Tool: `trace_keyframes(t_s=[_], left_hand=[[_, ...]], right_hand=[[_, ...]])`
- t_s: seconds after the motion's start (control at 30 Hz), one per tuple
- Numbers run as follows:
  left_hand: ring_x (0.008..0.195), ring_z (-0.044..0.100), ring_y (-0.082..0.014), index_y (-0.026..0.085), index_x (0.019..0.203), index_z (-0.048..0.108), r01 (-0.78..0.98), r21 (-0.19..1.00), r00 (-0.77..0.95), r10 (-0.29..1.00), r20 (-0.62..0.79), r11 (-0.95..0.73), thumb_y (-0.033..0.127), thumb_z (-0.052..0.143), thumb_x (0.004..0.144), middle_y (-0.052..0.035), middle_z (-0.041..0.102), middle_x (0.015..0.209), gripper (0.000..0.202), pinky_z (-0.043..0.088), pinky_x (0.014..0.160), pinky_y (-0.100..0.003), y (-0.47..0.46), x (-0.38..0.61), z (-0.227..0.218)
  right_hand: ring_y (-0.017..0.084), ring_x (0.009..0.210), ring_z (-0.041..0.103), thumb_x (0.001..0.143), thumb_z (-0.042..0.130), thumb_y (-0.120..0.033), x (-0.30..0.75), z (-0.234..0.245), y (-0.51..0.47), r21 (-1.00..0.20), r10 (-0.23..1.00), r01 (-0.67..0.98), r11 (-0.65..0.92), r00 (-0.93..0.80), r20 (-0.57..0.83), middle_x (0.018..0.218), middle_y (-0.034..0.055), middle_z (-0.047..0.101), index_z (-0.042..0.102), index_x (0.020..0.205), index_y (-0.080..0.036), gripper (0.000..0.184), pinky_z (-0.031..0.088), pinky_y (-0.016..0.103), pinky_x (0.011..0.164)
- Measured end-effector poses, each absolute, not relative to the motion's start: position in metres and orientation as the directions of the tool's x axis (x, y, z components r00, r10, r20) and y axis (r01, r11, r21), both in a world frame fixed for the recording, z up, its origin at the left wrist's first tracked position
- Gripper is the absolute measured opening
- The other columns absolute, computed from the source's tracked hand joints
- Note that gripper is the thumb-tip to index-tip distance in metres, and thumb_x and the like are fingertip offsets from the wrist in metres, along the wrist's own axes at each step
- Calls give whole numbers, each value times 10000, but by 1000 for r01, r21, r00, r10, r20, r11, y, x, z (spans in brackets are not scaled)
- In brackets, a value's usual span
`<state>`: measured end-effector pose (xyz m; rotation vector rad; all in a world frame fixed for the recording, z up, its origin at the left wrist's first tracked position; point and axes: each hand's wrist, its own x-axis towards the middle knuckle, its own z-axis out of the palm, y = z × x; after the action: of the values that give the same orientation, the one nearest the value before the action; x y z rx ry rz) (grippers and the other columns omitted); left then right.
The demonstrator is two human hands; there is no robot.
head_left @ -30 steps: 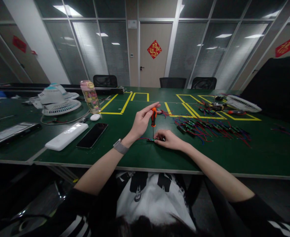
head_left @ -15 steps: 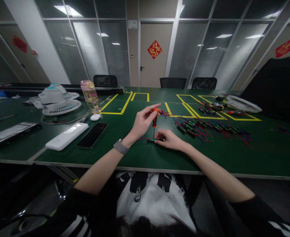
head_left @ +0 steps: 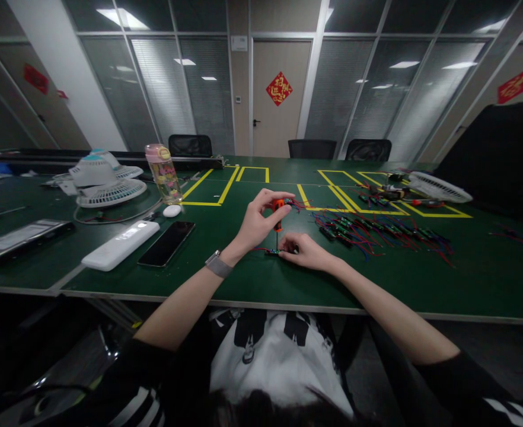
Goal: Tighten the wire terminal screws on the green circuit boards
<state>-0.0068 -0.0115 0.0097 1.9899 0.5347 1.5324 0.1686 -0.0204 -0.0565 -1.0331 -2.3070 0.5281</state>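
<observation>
My left hand (head_left: pixel 261 214) is closed round the orange and black handle of a screwdriver (head_left: pixel 278 222), thumb and fingers at its upper part. The screwdriver stands upright, its thin shaft reaching down to a small green circuit board (head_left: pixel 272 252) on the table. With bent fingers, my right hand (head_left: pixel 303 250) rests on the table and grips the board's right end; its fingertips partly hide that end. Red wires run off the board to the left. Whether the tip sits in a screw is too small to tell.
Several wired circuit boards (head_left: pixel 377 228) lie in a row on the green table (head_left: pixel 226 279) to the right. On the left are a black phone (head_left: pixel 167 244), a white power bank (head_left: pixel 121 245), a water bottle (head_left: pixel 163 175) and a white fan (head_left: pixel 110 187). A screen-like dark panel stands far right.
My left thumb and fingers have shifted on the screwdriver's handle, the thumb now farther right. My right hand and the circuit board stay in place.
</observation>
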Motion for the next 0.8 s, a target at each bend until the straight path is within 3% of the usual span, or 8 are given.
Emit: trace_keyframes(t_s=[0.2, 0.4, 0.5, 0.63, 0.8], left_hand=[[1040, 573, -145, 240, 1168, 635, -81, 648, 301, 601, 740, -757, 205, 433, 924, -55, 609, 1167, 318, 448, 904, -290, -9, -8, 11], [887, 600, -127, 211, 1104, 662, -35, 652, 262, 623, 737, -757, 252, 591, 858, -46, 661, 996, 259, 472, 801, -252, -11, -7, 9], [904, 593, -125, 220, 1096, 668, -18, 643, 263, 617, 741, -765, 260, 581, 866, -46, 649, 1020, 249, 469, 801, -250, -11, -8, 10], [932, 620, -131, 220, 1177, 626, -132, 684, 307, 627, 717, -717, 225, 457, 923, -59, 669, 1070, 305, 489, 831, -278, -11, -7, 11], [883, 621, -130, 214, 1157, 633, -111, 676, 277, 631, 725, -728, 260, 591, 860, -52, 675, 1012, 303, 502, 807, -264, -11, -6, 9]], right_hand=[[111, 588, 523, 780, 607, -200, 168, -56, -21, -558, 775, 553, 618, -549, 314, 657, -8, 570, 602, 827, -146, 72, 394, 220, 550], [113, 589, 521, 767, 622, -195, 168, -57, -20, -554, 775, 557, 619, -546, 318, 659, -9, 566, 600, 808, -148, 66, 394, 221, 553], [114, 595, 523, 769, 630, -205, 169, -58, -19, -550, 774, 559, 621, -546, 320, 663, -9, 569, 598, 797, -149, 70, 392, 222, 557], [114, 600, 520, 771, 637, -213, 169, -59, -18, -549, 774, 560, 621, -546, 319, 670, -10, 565, 598, 809, -153, 82, 392, 224, 562], [117, 613, 514, 760, 653, -216, 168, -57, -20, -543, 773, 559, 626, -536, 339, 692, -9, 562, 600, 844, -153, 118, 399, 229, 574]])
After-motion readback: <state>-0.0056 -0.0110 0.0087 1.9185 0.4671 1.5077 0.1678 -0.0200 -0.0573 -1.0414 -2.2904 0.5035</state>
